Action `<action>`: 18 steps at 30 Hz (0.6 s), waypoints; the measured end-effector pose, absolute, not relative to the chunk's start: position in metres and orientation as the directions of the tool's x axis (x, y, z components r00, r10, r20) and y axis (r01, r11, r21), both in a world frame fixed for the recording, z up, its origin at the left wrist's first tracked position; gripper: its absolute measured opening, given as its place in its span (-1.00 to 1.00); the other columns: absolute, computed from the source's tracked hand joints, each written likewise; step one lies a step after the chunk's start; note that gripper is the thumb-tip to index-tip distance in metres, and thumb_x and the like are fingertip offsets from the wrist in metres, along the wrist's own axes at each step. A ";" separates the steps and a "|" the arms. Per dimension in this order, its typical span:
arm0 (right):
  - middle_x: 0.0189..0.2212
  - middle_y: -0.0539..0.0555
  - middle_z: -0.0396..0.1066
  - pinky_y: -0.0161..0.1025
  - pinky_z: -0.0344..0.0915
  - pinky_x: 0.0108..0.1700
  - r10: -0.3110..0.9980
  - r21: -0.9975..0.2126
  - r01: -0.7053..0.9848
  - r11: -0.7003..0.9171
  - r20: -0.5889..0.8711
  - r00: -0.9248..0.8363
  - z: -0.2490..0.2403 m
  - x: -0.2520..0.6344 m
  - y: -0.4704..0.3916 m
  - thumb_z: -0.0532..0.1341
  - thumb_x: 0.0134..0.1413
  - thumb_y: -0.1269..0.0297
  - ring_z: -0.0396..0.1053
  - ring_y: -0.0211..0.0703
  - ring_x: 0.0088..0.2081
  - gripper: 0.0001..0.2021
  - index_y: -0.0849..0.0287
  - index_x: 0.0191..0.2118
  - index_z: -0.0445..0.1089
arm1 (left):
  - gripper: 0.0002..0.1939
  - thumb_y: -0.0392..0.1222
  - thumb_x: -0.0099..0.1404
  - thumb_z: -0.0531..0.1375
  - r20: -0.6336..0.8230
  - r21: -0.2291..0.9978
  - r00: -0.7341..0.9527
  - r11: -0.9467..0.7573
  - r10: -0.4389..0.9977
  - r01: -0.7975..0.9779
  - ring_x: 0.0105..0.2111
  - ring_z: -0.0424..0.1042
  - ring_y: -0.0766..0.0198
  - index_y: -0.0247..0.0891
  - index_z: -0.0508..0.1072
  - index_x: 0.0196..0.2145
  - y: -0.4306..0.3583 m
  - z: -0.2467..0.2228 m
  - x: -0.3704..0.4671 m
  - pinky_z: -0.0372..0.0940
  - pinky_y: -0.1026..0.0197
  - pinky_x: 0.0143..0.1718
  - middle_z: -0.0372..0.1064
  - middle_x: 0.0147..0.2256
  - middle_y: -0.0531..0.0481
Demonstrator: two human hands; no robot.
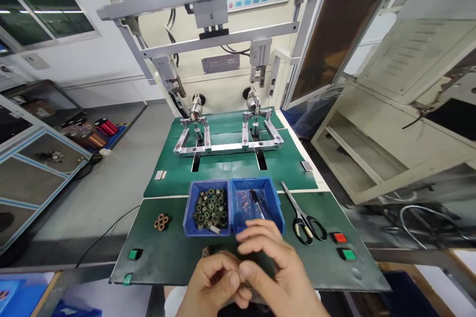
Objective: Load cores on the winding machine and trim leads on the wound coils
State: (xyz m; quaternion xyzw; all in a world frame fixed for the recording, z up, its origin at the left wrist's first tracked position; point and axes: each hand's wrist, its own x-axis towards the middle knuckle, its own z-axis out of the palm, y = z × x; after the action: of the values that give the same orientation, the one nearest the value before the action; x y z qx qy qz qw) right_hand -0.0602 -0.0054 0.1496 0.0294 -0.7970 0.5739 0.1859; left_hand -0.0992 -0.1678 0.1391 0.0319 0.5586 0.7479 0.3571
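Observation:
My left hand (215,285) is at the front edge of the green table, its fingers curled into a pinch. My right hand (277,270) meets it there, thumb tip against the left fingertips and the other fingers bent above. Whatever is between the fingertips is hidden or too small to make out. Just beyond my left fingers stands a small copper-wound stator core (206,251). Ahead, a blue bin (188,223) holds many green stator cores (211,210). Beside it, a second blue bin (277,213) contains a pen (257,203) and scraps of copper wire (244,203).
Black-handled scissors (305,220) lie right of the bins, near red (339,237) and green (348,254) buttons. A cluster of wound cores (161,222) and another green button (134,254) are at left. Behind the bins stands a winding machine with a metal fixture (226,147).

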 end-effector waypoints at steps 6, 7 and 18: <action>-0.29 0.17 0.51 -0.05 0.39 -0.19 0.466 -0.587 0.185 0.788 0.373 -0.802 0.104 -0.040 0.078 0.09 0.22 0.04 0.46 0.05 -0.25 -0.70 0.12 -0.24 0.45 | -0.64 0.06 -0.10 0.49 -0.437 0.748 -0.745 -0.256 0.503 -0.612 -0.56 0.46 0.39 -0.29 0.55 -0.56 -0.157 0.155 -0.109 0.31 0.39 -0.57 0.44 -0.45 0.03; -0.36 0.17 0.51 -0.03 0.39 -0.24 0.469 -0.500 0.250 0.829 0.377 -0.799 0.095 -0.036 0.089 0.05 0.22 0.03 0.46 0.07 -0.32 -0.66 0.14 -0.29 0.45 | -0.64 0.05 -0.11 0.49 -0.441 0.735 -0.740 -0.269 0.507 -0.622 -0.56 0.46 0.40 -0.30 0.55 -0.56 -0.156 0.156 -0.111 0.31 0.40 -0.56 0.44 -0.45 0.03; -0.45 0.21 0.52 0.01 0.46 -0.41 0.391 -0.302 0.277 0.912 0.441 -0.808 0.072 -0.036 0.103 0.01 0.15 0.12 0.49 0.12 -0.43 -0.67 0.22 -0.28 0.43 | -0.65 0.02 -0.17 0.52 -0.445 0.721 -0.742 -0.291 0.501 -0.629 -0.54 0.48 0.38 -0.30 0.57 -0.58 -0.143 0.161 -0.127 0.35 0.39 -0.54 0.45 -0.45 0.02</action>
State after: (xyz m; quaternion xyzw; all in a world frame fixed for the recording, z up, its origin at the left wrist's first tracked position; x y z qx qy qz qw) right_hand -0.0356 0.1031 0.0721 -0.1770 -0.9440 0.1124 0.2546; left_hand -0.1274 -0.1429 0.1613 -0.0665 0.4796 0.8007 0.3527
